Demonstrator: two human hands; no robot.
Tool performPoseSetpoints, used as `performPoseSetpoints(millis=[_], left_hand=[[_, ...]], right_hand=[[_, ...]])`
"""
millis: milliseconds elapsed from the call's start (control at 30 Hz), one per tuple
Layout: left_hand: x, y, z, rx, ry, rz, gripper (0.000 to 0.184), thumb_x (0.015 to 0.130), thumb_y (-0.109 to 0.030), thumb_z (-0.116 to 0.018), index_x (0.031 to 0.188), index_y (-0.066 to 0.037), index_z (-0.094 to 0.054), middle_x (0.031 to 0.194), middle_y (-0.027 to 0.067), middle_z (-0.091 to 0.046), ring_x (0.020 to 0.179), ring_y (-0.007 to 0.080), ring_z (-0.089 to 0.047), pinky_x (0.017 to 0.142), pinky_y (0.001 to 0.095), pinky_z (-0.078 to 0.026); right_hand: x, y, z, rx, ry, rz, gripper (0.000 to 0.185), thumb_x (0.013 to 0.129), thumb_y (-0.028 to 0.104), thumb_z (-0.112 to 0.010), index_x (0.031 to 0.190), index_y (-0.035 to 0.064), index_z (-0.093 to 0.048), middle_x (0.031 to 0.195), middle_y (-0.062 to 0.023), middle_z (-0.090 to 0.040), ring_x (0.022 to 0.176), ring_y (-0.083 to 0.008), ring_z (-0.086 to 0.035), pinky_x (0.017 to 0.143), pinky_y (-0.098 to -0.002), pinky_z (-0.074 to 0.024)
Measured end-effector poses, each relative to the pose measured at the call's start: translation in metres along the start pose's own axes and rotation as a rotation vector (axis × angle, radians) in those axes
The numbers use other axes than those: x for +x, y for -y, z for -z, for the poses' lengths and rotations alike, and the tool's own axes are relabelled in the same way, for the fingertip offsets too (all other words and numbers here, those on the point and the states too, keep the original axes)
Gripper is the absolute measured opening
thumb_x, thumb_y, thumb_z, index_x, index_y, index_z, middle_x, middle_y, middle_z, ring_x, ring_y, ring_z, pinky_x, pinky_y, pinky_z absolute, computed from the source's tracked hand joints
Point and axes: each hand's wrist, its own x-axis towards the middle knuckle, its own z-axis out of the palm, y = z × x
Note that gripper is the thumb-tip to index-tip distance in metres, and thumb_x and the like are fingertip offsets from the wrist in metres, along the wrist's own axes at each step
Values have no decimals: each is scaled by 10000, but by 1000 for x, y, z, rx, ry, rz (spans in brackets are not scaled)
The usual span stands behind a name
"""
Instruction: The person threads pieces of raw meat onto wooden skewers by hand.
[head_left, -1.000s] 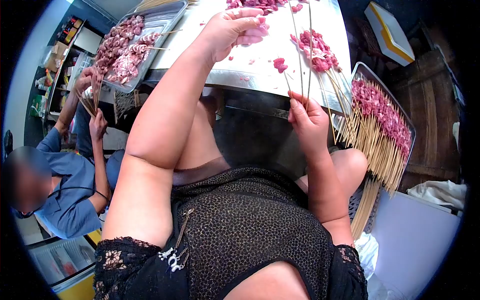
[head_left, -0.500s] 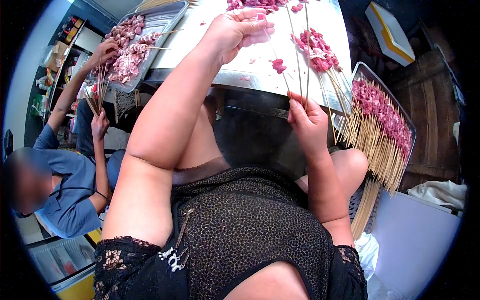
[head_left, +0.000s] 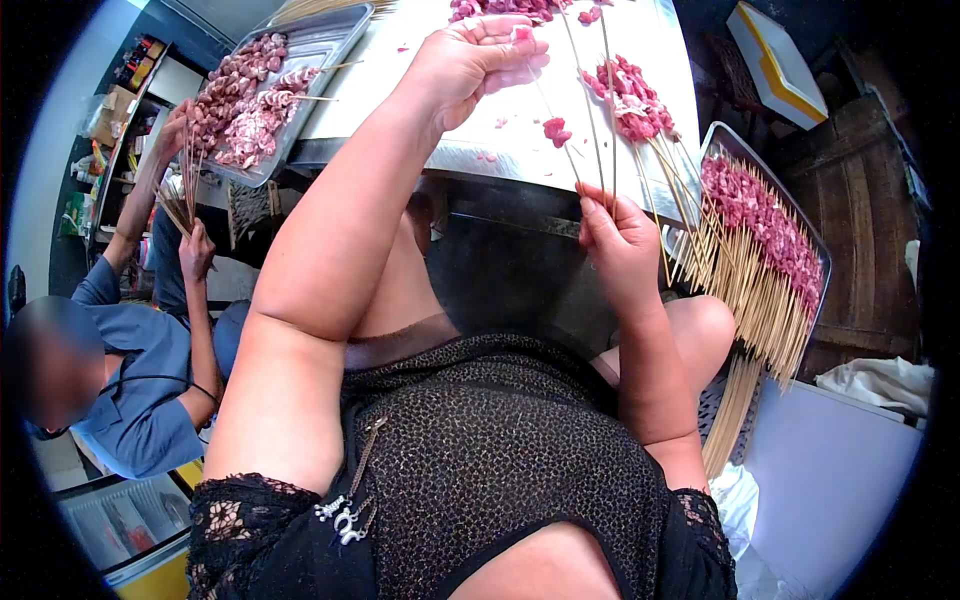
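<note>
My left hand is over the pale work table, its thumb and fingers pinching a small pink meat piece at the upper end of a thin skewer. Lower on that skewer sits another meat piece. The skewer's lower end is in my right hand, whose closed fingers also grip two longer skewers that point up over the table. Just right of these lies a pile of skewered meat. Loose meat lies at the table's far side.
At the right, a metal tray holds many meat skewers, sticks hanging toward me. A second tray with meat stands at the left. Beside it a co-worker holds a bundle of sticks. A white box is at the back right.
The meat in my left hand has come onto the skewer's tip, and that skewer now reaches up to my left fingers. The co-worker's hand reached into the left tray and came back to the sticks.
</note>
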Motion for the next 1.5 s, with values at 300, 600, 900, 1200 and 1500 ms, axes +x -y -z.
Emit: performPoseSetpoints(millis=[300, 600, 900, 1200, 1500], left_hand=[[2, 19, -11, -343, -6, -3, 281, 859, -56, -575, 1120, 13, -496, 1053, 175, -608, 960, 262, -619, 858, 352, -525], [-7, 17, -18, -100, 81, 22, 353, 868, -69, -564, 1191, 28, -458, 1062, 178, -600, 975, 264, -612, 862, 352, -516], [-6, 15, -14, -112, 28, 56, 312, 926, -146, -484, 1161, 60, -479, 1046, 192, -603, 988, 278, -608, 882, 378, -503], [-14, 11, -19, -185, 34, 94, 313, 941, -154, -431, 1161, 66, -465, 1058, 226, -598, 993, 309, -604, 888, 408, -497], [-16, 16, -25, -171, 82, 170, 292, 936, -150, -445, 1148, 44, -495, 1039, 203, -617, 1013, 291, -599, 843, 386, -503]], right_hand=[[2, -19, -12, -108, -118, 238, 191, 886, 74, -554, 1041, -12, -627, 646, 15, -529, 562, -39, -471, 513, -178, -385], [4, -8, -9, -103, -108, 225, 186, 882, 61, -555, 1036, -11, -632, 649, 19, -531, 558, -35, -469, 510, -179, -385], [4, -10, -9, -101, -105, 217, 185, 877, 46, -554, 1033, -19, -631, 652, 21, -527, 559, -32, -463, 516, -174, -377], [5, -6, -7, -150, -89, 218, 181, 876, 44, -553, 1027, -18, -630, 643, 14, -526, 550, -35, -461, 511, -178, -382], [6, -5, -13, -13, -52, 176, 208, 898, 66, -531, 1078, -14, -598, 667, 20, -522, 551, -31, -430, 491, -153, -318]])
